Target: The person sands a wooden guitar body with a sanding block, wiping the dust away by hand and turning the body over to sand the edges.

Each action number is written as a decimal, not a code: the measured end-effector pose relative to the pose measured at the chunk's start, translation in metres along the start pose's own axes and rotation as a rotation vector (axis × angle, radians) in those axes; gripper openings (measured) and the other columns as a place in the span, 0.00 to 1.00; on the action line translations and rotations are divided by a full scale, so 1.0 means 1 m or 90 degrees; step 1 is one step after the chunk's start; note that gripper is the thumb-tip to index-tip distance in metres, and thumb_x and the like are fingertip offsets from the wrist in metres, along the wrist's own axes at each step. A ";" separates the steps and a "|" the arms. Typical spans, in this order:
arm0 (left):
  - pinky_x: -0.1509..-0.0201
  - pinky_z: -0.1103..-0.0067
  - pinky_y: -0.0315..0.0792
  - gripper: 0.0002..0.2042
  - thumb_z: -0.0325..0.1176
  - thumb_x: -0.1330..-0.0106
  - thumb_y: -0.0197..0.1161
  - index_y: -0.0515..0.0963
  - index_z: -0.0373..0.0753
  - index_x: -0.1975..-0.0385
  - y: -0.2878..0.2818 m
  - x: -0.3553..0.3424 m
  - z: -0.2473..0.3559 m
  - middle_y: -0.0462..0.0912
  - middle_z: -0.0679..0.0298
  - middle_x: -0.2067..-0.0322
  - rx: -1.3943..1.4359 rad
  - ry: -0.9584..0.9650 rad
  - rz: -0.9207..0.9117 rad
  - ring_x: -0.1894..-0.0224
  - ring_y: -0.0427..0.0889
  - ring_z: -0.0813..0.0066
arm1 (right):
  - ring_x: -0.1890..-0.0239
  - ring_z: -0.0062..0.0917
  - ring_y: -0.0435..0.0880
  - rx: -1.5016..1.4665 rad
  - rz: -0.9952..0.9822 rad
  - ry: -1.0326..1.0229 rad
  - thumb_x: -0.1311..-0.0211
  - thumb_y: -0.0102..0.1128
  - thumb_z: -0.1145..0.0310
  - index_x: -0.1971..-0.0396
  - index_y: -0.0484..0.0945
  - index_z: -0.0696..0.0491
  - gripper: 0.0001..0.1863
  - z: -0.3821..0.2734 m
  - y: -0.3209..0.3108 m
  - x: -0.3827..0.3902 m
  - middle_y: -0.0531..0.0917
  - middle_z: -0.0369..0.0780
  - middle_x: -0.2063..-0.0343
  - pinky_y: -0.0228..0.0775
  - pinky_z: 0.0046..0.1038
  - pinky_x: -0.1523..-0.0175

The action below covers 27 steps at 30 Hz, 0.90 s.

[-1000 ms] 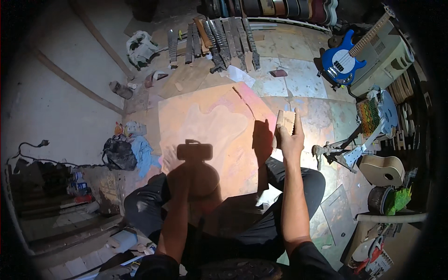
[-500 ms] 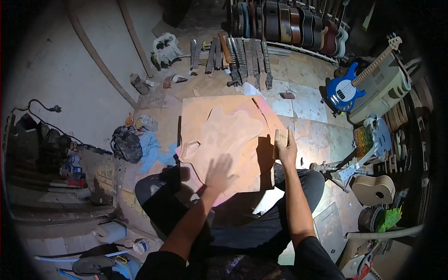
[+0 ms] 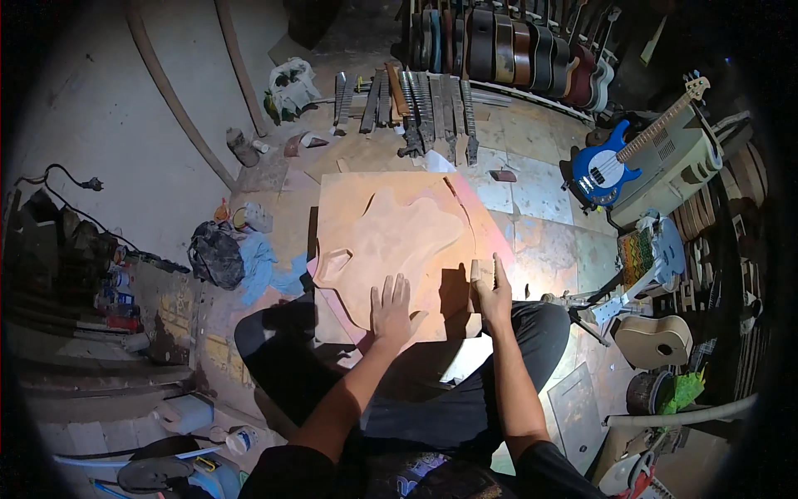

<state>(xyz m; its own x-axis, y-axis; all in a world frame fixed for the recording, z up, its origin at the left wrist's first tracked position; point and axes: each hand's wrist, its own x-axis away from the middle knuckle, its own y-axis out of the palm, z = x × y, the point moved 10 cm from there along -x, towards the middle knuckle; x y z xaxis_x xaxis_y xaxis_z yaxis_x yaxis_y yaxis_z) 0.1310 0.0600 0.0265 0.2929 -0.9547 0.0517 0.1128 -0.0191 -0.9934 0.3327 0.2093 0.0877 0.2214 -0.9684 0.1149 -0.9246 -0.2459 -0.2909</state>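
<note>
A pale, unfinished electric guitar body (image 3: 407,229) lies flat on a square wooden board (image 3: 341,193) in front of my lap. An angular recess shows near its left end. My left hand (image 3: 392,314) rests on the near part of the body, palm down with fingers stretched out. Off to the right, my right hand (image 3: 497,301) grips a small wooden block (image 3: 478,273) held upright by the board's right side. The block casts a dark shadow on the board. Its underside is not visible.
Several guitar necks (image 3: 432,108) lie on the floor ahead, before a rack of guitars (image 3: 515,50). A blue bass (image 3: 603,170) leans at the right, above an acoustic guitar body (image 3: 652,339). Left of the board are a black bag (image 3: 216,254) and blue cloth (image 3: 262,262).
My right hand has come down nearer to me and a little left with the block. My left hand, blurred before, now lies sharp and flat on the guitar body.
</note>
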 end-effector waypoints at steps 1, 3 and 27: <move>0.16 0.46 0.42 0.48 0.70 0.28 0.53 0.60 0.38 0.19 -0.002 -0.007 -0.003 0.55 0.56 0.17 0.010 0.002 0.002 0.15 0.48 0.54 | 0.41 0.29 0.86 0.004 -0.004 0.000 0.36 0.65 0.75 0.18 0.60 0.52 0.45 0.000 0.002 0.002 0.84 0.50 0.38 0.77 0.30 0.38; 0.16 0.45 0.41 0.48 0.71 0.28 0.53 0.59 0.37 0.19 -0.006 -0.020 -0.006 0.55 0.55 0.17 0.020 -0.003 0.005 0.15 0.47 0.52 | 0.41 0.30 0.86 0.021 -0.008 -0.001 0.35 0.65 0.74 0.18 0.60 0.52 0.45 0.001 0.007 -0.001 0.84 0.50 0.37 0.77 0.30 0.37; 0.14 0.47 0.41 0.51 0.71 0.31 0.56 0.56 0.37 0.18 0.003 -0.079 0.039 0.52 0.56 0.16 -0.086 0.202 -0.065 0.14 0.45 0.55 | 0.58 0.24 0.87 0.089 -0.067 -0.020 0.36 0.63 0.79 0.17 0.58 0.49 0.47 0.035 0.042 -0.012 0.87 0.45 0.47 0.81 0.27 0.54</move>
<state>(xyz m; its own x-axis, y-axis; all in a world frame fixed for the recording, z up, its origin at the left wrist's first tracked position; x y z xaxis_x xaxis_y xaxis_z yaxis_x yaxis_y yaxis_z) 0.1454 0.1470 0.0232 -0.0255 -0.9901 0.1377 -0.0060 -0.1376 -0.9905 0.3027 0.2088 0.0406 0.3259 -0.9374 0.1228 -0.8444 -0.3470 -0.4081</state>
